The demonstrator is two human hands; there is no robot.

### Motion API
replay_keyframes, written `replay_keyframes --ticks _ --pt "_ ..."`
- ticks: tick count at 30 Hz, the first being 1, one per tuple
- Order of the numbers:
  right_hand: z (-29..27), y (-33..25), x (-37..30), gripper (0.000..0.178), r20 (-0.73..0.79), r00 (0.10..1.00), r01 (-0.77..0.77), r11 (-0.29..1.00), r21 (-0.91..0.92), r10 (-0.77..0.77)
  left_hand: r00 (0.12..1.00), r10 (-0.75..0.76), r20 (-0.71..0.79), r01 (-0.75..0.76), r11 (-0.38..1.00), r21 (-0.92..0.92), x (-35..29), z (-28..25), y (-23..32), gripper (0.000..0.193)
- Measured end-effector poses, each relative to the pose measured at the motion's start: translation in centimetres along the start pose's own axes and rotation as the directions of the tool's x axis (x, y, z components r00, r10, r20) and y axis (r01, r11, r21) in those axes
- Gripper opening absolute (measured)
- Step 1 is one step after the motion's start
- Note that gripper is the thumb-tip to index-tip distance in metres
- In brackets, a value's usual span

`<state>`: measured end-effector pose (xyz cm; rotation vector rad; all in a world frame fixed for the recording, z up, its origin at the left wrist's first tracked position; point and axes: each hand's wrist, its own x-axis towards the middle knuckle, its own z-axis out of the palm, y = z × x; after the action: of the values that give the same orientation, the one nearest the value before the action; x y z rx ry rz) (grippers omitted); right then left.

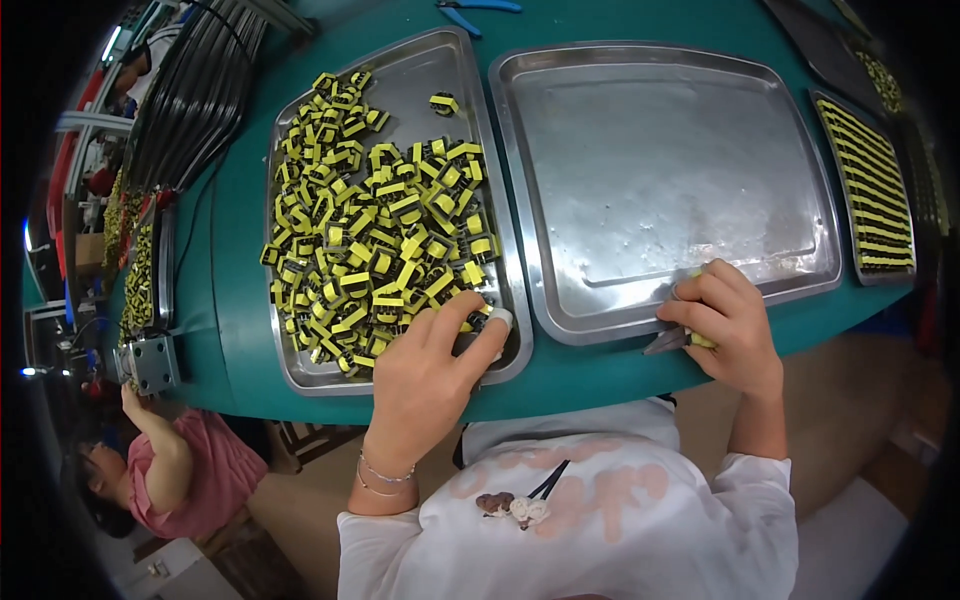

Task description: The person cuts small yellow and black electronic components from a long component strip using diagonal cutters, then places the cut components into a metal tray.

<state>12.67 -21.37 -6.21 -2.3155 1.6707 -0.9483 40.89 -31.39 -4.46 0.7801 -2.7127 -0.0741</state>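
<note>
My left hand (425, 365) reaches over the near right corner of a metal tray (418, 70) heaped with small yellow-and-black transformers (400, 205). Its thumb, wrapped in white at the tip, and its index finger close around a dark transformer (478, 320), mostly hidden by the fingers. My right hand (725, 320) is at the near edge of a second metal tray (660, 170), fingers curled around a yellow-and-black transformer (702, 341). A grey pointed piece (664, 342) sticks out below those fingers; its kind is unclear.
On the far right, a tray (868, 190) holds transformers in neat rows. Blue-handled pliers (470, 12) lie at the back of the green table (235, 290). A bundle of black tubes (195, 100) and a metal block (152, 365) stand left, near a person in pink (205, 465).
</note>
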Motion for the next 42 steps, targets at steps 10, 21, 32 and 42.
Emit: replay_keyframes --ticks 10,21,32,42 --pt "-0.1 -0.3 0.2 0.035 -0.021 1.0 -0.01 1.0 -0.024 0.009 0.894 -0.349 -0.281 0.046 0.696 -0.717 -1.9 1.3 0.8 0.029" --pt "-0.1 -0.7 -0.4 0.026 -0.108 0.994 0.027 1.0 -0.001 -0.027 0.852 -0.504 0.145 0.018 -0.248 -0.969 0.2 0.8 3.5 0.041" --pt "2.6 -2.4 1.0 0.016 -0.26 0.784 -0.138 0.566 0.813 0.563 0.848 -0.384 0.366 0.04 -0.642 -0.766 1.4 0.9 4.2 0.051" --pt "1.9 -4.0 2.1 0.025 -0.227 0.955 -0.144 0.966 0.216 0.193 0.876 -0.34 0.342 0.04 -0.655 -0.755 0.8 1.9 4.5 0.047"
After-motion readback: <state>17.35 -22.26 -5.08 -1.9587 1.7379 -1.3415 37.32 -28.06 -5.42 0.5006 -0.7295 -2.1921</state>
